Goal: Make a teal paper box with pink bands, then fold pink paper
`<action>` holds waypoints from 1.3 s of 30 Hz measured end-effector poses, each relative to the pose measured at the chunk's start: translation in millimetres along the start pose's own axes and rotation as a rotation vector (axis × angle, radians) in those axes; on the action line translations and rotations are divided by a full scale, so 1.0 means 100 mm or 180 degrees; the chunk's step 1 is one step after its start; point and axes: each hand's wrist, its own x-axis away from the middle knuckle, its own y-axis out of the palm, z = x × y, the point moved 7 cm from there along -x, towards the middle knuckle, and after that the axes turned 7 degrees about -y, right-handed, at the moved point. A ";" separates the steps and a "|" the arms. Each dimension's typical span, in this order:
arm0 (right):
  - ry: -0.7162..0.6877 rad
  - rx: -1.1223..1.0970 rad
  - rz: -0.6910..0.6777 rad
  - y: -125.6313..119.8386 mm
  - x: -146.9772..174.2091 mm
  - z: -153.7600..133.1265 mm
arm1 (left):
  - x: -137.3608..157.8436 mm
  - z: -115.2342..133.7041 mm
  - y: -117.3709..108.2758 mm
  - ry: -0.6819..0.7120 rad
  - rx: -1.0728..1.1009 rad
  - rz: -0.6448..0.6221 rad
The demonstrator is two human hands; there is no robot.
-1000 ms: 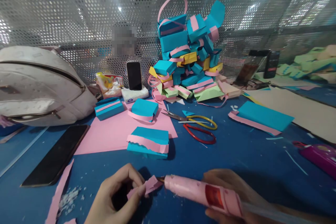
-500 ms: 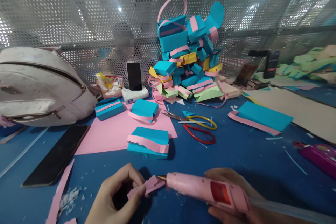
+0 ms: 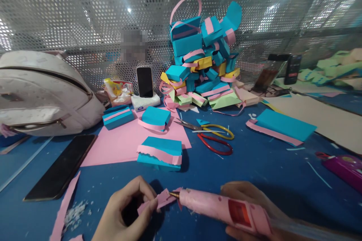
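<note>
Near the front of the blue table, my left hand [image 3: 130,209] pinches a small strip of pink paper [image 3: 163,199] between thumb and fingers. My right hand [image 3: 249,203] is wrapped round a pink glue gun [image 3: 209,205], with a clear glue stick trailing from its rear. The gun's metal tip points left and lies at the strip; whether it touches the paper I cannot tell. Just beyond sits a blue paper box [image 3: 161,145] with a torn-edged pink band. Scissors [image 3: 215,137] with one yellow and one red handle lie open behind the gun.
A tall pile of blue, yellow and pink paper boxes [image 3: 186,45] stands against the perforated metal screen. To the left are a white backpack [image 3: 42,94] and a dark phone [image 3: 62,167]. A blue paper piece [image 3: 285,125] and a purple object [image 3: 343,171] lie right.
The glue gun's tip has shifted slightly down and along the pink strip. My left hand stays almost still, keeping its pinch.
</note>
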 end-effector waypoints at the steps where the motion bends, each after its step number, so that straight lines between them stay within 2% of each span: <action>1: 0.0007 0.0003 -0.0036 0.01 0.00 0.00 | 0.00 -0.01 0.00 0.0023 -0.0020 -0.0018; 4: 0.0023 0.0043 -0.0128 0.02 0.01 0.01 | 0.00 -0.02 0.00 0.0049 -0.0054 -0.0051; 9: -0.0050 0.0113 0.0013 0.03 0.04 0.03 | -0.01 -0.02 -0.01 0.0117 -0.0110 -0.0024; 14: -0.0018 0.0216 -0.0035 0.05 0.05 0.04 | -0.01 -0.05 -0.03 0.0170 -0.0109 -0.0039; 20: 0.0140 0.0131 -0.0093 0.09 0.04 0.06 | -0.02 -0.07 -0.02 0.0133 -0.0021 -0.0068; 25: 0.0055 -0.0026 -0.0103 0.11 0.06 0.08 | -0.02 -0.06 -0.03 0.0134 -0.0086 -0.0084; 30: 0.0612 -0.0339 -0.0148 0.13 0.24 0.29 | 0.00 0.00 -0.01 0.0179 0.0093 0.0080; 33: 0.1332 -0.0993 -0.0329 0.22 0.33 0.44 | 0.00 0.02 -0.01 0.0181 0.0242 0.0175; 36: 0.2019 -0.1586 -0.0345 0.30 0.31 0.50 | 0.00 0.04 0.01 0.0233 0.0190 0.0066; 39: 0.2001 -0.1607 0.0000 0.24 0.15 0.48 | 0.01 0.06 0.01 0.0256 0.0095 0.0070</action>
